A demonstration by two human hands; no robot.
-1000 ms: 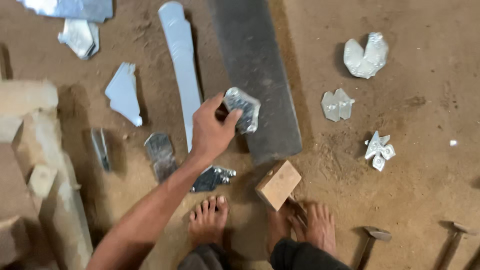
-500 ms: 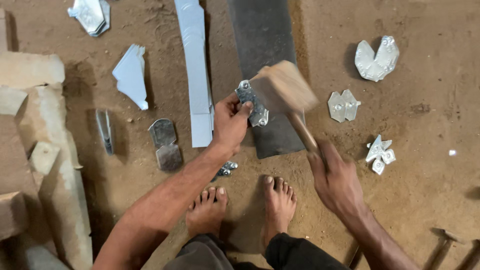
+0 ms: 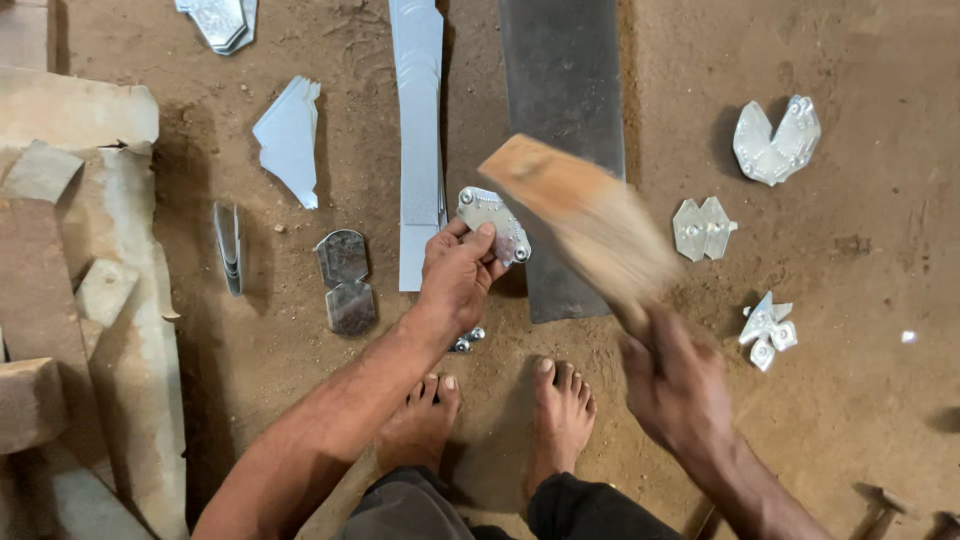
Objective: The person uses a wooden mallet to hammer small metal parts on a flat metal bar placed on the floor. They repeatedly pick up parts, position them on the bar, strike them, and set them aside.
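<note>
A small riveted sheet-metal piece [image 3: 492, 222] is pinched in the left hand [image 3: 458, 272], thumb and fingers closed on its near edge, and is held flat against the left edge of a long dark steel bar [image 3: 562, 150] lying on the dirt floor [image 3: 860, 420]. The bar's long axis runs away from the person, approx. straight up the frame; the piece sits across its near-left side, w/ most of its shiny face left uncovered beyond the fingertips. A wooden mallet [image 3: 580, 215] is gripped in the right hand [image 3: 678, 378], fist clenched round the handle low down, the head blurred (mid-swing by the look of it) and raised just right of and above the piece. So the piece lies up-left from the right hand, along the line of the handle, and the mallet head is much nearer to it than the fist is; the left-hand fingers are right beside the exposed face. Bare feet [image 3: 490, 420] are planted on the floor just below the bar's near end. Around it: a pale folded metal strip [image 3: 417, 130] parallel to the bar on its left, a dark double-lobed blank [image 3: 345, 280], cut white sheet offcuts [image 3: 288, 135], and finished bright pieces [image 3: 776, 140] well apart to the right. Stone blocks [image 3: 70, 250] are stacked at far left.
</note>
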